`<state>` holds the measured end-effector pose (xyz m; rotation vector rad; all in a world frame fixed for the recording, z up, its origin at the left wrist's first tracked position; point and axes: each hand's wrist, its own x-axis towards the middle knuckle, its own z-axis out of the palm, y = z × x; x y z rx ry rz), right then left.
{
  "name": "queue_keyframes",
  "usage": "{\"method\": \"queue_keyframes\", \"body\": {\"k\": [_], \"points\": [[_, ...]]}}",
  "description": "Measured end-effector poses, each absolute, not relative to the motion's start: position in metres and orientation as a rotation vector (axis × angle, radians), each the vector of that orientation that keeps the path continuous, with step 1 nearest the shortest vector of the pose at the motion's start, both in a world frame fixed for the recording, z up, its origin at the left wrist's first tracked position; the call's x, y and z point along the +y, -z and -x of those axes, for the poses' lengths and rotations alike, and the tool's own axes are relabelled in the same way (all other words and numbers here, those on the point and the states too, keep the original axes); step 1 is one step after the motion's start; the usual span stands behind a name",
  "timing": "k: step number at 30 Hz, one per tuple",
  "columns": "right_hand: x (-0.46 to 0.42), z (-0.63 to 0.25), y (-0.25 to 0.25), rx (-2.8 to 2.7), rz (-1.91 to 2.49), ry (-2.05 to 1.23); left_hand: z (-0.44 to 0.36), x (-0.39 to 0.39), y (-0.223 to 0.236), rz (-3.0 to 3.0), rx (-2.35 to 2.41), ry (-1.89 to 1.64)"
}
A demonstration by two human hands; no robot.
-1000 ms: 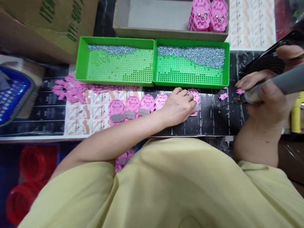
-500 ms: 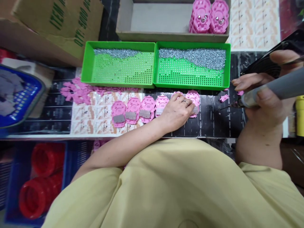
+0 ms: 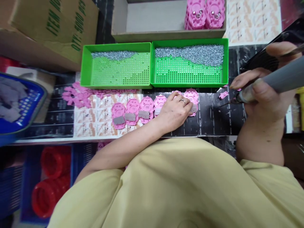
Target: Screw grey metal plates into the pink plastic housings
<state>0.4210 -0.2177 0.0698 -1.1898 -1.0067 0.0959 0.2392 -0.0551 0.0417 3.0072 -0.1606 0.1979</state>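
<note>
A black worktop (image 3: 210, 125), glossy and printed with pale lines and lettering, is stretched across the middle of the frame, partly covered by patterned paper sheets. Two green plastic trays (image 3: 116, 74), rectangular and finely perforated, are set side by side at upper centre; small silvery metal pieces (image 3: 197, 56) are banked along the far side of each. Behind them, two stacks of pink parts (image 3: 196, 14) are held in a shallow cardboard box (image 3: 154, 17). A brown carton (image 3: 55, 30) is seen at upper left, and a blue basket (image 3: 39, 95) at the left edge.

Below the trays, six scalloped pink plates (image 3: 132, 104) are lined up in a row at centre; flat grey pieces (image 3: 119, 120) are seen on five, the other being largely covered. The left hand (image 3: 174, 110) is laid over the row's right end, fingertips at the rightmost plate; whether anything is pinched cannot be told. At right, a thick grey cylindrical tool (image 3: 285, 77) is clasped in the right hand's closed grip (image 3: 267, 103), its thin shaft pointed leftward near one small pink piece (image 3: 223, 95).
</note>
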Motion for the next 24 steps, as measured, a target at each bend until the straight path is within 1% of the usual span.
{"method": "queue_keyframes", "body": {"k": [9,13,20,22,24], "points": [[-0.215,-0.421,-0.072,-0.990,1.231,-0.092,-0.240,-0.057,-0.045,-3.037,-0.182,-0.171],[-0.214,-0.421,-0.072,-0.958,1.174,-0.094,-0.242,-0.058,-0.042,-3.029,-0.185,-0.168],[-0.210,-0.413,-0.075,-0.931,1.155,-0.333,-0.244,-0.058,-0.036,-3.018,-0.163,-0.192],[-0.204,-0.415,-0.079,-0.912,1.098,-0.295,-0.245,-0.059,-0.036,-3.022,-0.161,-0.206],[-0.195,-0.423,-0.085,-0.848,1.089,-0.179,-0.246,-0.060,-0.036,-3.018,-0.169,-0.223]]}}
